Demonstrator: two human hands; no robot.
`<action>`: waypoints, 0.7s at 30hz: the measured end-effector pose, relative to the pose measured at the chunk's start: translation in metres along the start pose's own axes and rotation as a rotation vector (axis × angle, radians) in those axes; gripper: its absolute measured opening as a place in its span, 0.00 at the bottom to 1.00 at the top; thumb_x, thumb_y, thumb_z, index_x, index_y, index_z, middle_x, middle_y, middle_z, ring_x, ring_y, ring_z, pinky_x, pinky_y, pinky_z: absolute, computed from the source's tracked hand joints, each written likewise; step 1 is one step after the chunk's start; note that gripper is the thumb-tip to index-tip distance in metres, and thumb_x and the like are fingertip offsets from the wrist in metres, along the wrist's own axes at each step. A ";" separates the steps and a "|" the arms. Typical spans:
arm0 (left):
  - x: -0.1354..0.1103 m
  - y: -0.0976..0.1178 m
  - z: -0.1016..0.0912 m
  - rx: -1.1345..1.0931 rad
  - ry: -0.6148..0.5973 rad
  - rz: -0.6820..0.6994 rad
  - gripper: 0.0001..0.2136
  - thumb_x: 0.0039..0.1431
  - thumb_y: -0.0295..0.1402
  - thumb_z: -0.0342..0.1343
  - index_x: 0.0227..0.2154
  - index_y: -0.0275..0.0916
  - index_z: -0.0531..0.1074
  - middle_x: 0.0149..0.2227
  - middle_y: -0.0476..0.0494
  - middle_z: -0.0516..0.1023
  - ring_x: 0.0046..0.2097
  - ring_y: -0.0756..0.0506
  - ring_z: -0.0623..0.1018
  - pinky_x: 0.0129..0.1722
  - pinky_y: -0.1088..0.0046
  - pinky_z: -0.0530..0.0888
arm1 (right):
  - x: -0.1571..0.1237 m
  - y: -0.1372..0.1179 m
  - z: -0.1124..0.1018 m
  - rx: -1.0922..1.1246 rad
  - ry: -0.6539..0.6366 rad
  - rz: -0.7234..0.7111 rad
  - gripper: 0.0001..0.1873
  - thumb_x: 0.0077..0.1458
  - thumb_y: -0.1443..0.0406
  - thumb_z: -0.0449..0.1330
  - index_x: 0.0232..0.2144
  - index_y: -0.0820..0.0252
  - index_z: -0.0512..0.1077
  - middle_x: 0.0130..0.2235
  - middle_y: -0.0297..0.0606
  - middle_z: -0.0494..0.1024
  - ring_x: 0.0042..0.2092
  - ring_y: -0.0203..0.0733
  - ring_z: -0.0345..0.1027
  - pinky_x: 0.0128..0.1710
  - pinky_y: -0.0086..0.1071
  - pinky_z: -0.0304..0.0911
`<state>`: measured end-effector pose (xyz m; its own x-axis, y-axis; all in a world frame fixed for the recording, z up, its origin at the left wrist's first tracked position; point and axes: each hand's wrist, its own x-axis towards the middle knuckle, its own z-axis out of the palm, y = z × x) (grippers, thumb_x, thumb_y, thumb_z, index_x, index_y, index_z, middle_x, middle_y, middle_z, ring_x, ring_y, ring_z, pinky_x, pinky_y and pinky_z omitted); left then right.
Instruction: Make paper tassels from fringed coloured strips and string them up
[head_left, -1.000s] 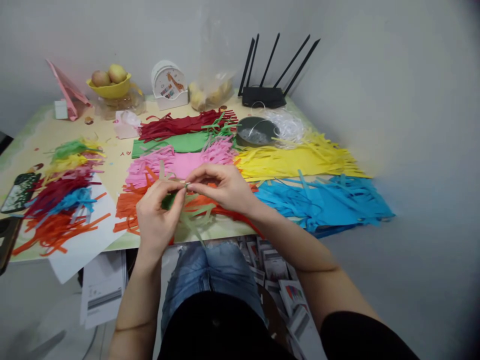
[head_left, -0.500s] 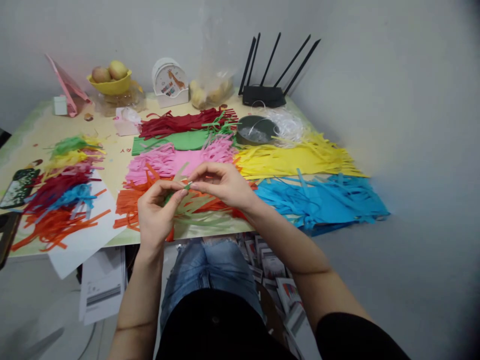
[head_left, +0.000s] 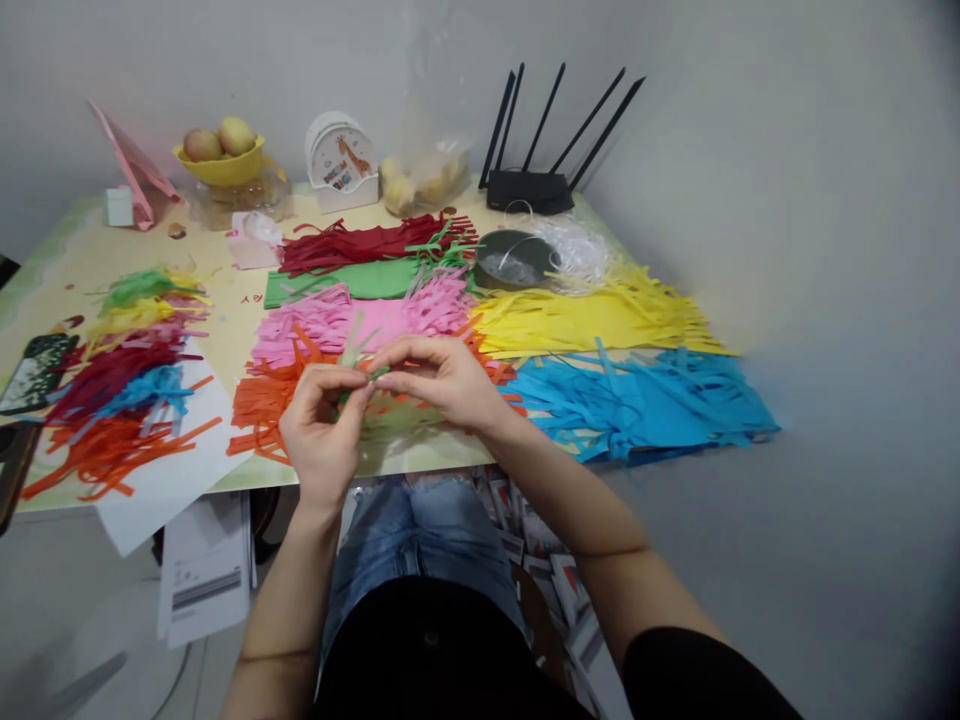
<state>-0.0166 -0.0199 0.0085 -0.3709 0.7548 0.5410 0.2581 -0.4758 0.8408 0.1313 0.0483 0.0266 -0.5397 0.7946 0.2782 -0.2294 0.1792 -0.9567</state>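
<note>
1. At the far left of the table (head_left: 229, 335), a loose heap of mixed strips (head_left: 120, 380) in green, yellow, maroon, blue and orange lies partly on a white sheet (head_left: 169, 485), well apart from your hands.
2. Your left hand (head_left: 326, 430) is raised over the near table edge with the wrist bent back. Its thumb and forefinger are pinched tight on one end of a green strip (head_left: 373, 375).
3. That green strip is narrow and short, and your fingertips hide most of it. You hold it in the air between both hands, just above the orange strips (head_left: 259, 405). Paler green strips (head_left: 394, 415) poke up behind your left fingers and trail beneath.
4. Your right hand (head_left: 442, 380) comes in from the right on a slanted forearm, fingers curled. Its thumb and forefinger are nipped on the strip's other end, and the fingertips of both hands meet.
5. Behind the orange strips lies a pink sheet (head_left: 352, 320) of flat, matte paper slit into ragged fringes.
6. To the right lie a yellow sheet (head_left: 592, 320) and a blue sheet (head_left: 652, 400), both fringed. The blue one overhangs the table edge.
</note>
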 end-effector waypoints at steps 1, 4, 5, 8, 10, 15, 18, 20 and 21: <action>0.000 0.000 0.000 -0.003 0.009 -0.002 0.05 0.55 0.30 0.68 0.30 0.39 0.77 0.31 0.48 0.76 0.36 0.50 0.78 0.39 0.75 0.75 | 0.000 -0.001 -0.002 -0.020 -0.024 -0.007 0.09 0.53 0.60 0.70 0.33 0.60 0.81 0.39 0.38 0.81 0.40 0.36 0.74 0.41 0.30 0.70; 0.000 -0.002 -0.001 -0.131 -0.025 -0.136 0.08 0.52 0.32 0.71 0.32 0.39 0.78 0.33 0.48 0.79 0.37 0.50 0.79 0.40 0.75 0.76 | 0.000 -0.004 -0.006 -0.093 -0.037 -0.045 0.08 0.55 0.59 0.69 0.34 0.57 0.83 0.38 0.37 0.80 0.40 0.36 0.73 0.42 0.30 0.69; 0.001 -0.004 -0.001 -0.204 -0.061 -0.219 0.10 0.50 0.34 0.72 0.33 0.39 0.78 0.34 0.48 0.80 0.37 0.50 0.80 0.40 0.75 0.76 | 0.000 -0.004 -0.007 -0.126 -0.026 -0.066 0.08 0.56 0.59 0.68 0.35 0.57 0.84 0.37 0.36 0.79 0.40 0.36 0.73 0.42 0.30 0.69; 0.008 -0.008 -0.002 -0.416 -0.189 -0.483 0.16 0.45 0.40 0.75 0.34 0.39 0.79 0.35 0.45 0.82 0.35 0.48 0.81 0.39 0.74 0.77 | -0.001 -0.005 -0.007 -0.258 -0.014 -0.124 0.10 0.58 0.58 0.66 0.38 0.55 0.84 0.36 0.36 0.76 0.40 0.36 0.71 0.42 0.31 0.67; 0.013 -0.009 -0.003 -0.508 -0.236 -0.601 0.17 0.42 0.42 0.75 0.31 0.38 0.80 0.31 0.45 0.82 0.33 0.48 0.81 0.38 0.74 0.77 | -0.001 -0.007 -0.005 -0.332 -0.026 -0.147 0.10 0.59 0.57 0.66 0.37 0.54 0.84 0.34 0.36 0.75 0.39 0.36 0.70 0.41 0.31 0.67; 0.015 -0.011 -0.011 -0.535 -0.255 -0.697 0.16 0.40 0.41 0.76 0.24 0.37 0.77 0.24 0.48 0.79 0.29 0.50 0.78 0.33 0.77 0.73 | 0.003 -0.016 0.000 -0.366 0.077 -0.240 0.10 0.60 0.58 0.66 0.31 0.56 0.83 0.31 0.36 0.77 0.35 0.36 0.70 0.37 0.31 0.67; 0.007 -0.015 -0.020 -0.476 -0.215 -0.774 0.19 0.36 0.43 0.77 0.23 0.37 0.75 0.23 0.49 0.78 0.27 0.50 0.77 0.30 0.77 0.72 | 0.009 -0.023 0.000 -0.346 0.277 -0.323 0.11 0.61 0.58 0.64 0.30 0.57 0.81 0.30 0.35 0.78 0.34 0.37 0.70 0.35 0.32 0.66; 0.009 -0.021 -0.030 -0.420 -0.184 -0.812 0.21 0.34 0.45 0.76 0.24 0.37 0.73 0.22 0.49 0.77 0.26 0.50 0.75 0.29 0.76 0.71 | 0.013 -0.026 -0.002 -0.358 0.318 -0.358 0.11 0.61 0.58 0.64 0.30 0.57 0.81 0.31 0.36 0.78 0.34 0.37 0.70 0.36 0.32 0.65; 0.015 -0.024 -0.038 -0.367 -0.167 -0.797 0.22 0.34 0.46 0.75 0.24 0.38 0.73 0.23 0.49 0.77 0.26 0.50 0.75 0.29 0.75 0.71 | 0.014 -0.026 -0.003 -0.376 0.293 -0.361 0.12 0.61 0.57 0.64 0.30 0.57 0.81 0.31 0.36 0.78 0.35 0.37 0.70 0.36 0.32 0.66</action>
<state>-0.0628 -0.0140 -0.0029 -0.1761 0.9654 -0.1921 -0.3333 0.1251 0.9345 0.1323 0.0570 0.0551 -0.2227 0.7625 0.6075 -0.0258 0.6183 -0.7855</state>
